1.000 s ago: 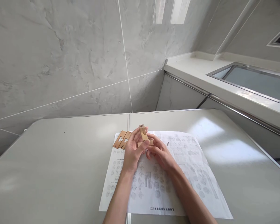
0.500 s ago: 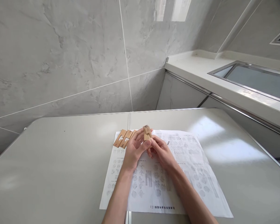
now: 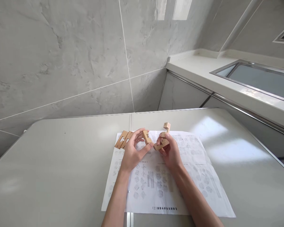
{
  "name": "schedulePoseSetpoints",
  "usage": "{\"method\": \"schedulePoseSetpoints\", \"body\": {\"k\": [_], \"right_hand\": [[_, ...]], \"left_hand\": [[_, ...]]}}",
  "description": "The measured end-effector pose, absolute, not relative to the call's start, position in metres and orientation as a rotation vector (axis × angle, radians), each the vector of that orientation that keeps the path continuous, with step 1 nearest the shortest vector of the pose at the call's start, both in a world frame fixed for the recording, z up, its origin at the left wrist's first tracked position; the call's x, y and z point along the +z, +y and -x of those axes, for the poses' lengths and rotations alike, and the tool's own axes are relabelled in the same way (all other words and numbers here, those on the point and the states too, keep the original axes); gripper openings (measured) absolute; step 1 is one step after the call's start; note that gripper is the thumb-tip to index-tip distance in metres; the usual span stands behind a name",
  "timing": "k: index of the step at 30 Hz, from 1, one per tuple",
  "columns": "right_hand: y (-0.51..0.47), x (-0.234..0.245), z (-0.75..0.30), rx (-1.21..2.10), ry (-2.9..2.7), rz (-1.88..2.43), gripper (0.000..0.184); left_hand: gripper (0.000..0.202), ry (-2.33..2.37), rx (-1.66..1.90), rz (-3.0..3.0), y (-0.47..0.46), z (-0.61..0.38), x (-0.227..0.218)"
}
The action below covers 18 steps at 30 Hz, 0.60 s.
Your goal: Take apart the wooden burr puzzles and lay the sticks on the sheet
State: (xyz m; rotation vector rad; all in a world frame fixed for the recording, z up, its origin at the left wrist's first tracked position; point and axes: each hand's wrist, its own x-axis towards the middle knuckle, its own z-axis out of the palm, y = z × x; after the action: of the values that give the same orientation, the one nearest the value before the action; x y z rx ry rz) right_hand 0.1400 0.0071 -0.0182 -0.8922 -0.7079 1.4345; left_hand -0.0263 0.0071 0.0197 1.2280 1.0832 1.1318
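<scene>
My left hand [image 3: 133,154] grips a notched wooden puzzle piece [image 3: 145,135] between thumb and fingers, its cutout facing right. A small gap to the right, my right hand [image 3: 172,153] is closed on notched wooden puzzle pieces. One pale piece [image 3: 166,126] sticks up above the thumb, and a browner wooden piece [image 3: 161,145] lies lower, pointing left; the fingers partly cover both. Beyond my left hand, flat-lying notched wooden pieces [image 3: 119,140] rest side by side at the paper's far left corner, partly hidden by that hand.
Under both hands a large printed sheet [image 3: 180,201] with diagrams is spread on the pale table [image 3: 61,173]. A grey tiled wall [image 3: 85,56] rises behind the table. To the right runs a white counter [image 3: 191,67] with a sink [image 3: 257,77].
My hands have moved apart. The wooden pieces held together between them are now separate: one notched piece stays in my left hand, and others are in my right hand, which shifted right.
</scene>
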Motion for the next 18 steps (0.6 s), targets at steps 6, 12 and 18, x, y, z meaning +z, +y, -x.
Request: {"method": "schedulePoseSetpoints", "body": {"k": [6, 12, 18], "right_hand": [[0.0038, -0.0121, -0.137, 1.406, -0.718, 0.99, 0.042], [0.0049, -0.0132, -0.1359, 1.343, -0.671, 1.025, 0.042], [0.0056, -0.0126, -0.1385, 1.393, -0.729, 1.041, 0.057]], "left_hand": [[0.062, 0.994, 0.93, -1.149, 0.0053, 0.029, 0.0217], [0.06, 0.912, 0.828, -1.137, 0.004, 0.0257, 0.0247], [0.063, 0.95, 0.86, -1.157, 0.0041, 0.0258, 0.0231]]}}
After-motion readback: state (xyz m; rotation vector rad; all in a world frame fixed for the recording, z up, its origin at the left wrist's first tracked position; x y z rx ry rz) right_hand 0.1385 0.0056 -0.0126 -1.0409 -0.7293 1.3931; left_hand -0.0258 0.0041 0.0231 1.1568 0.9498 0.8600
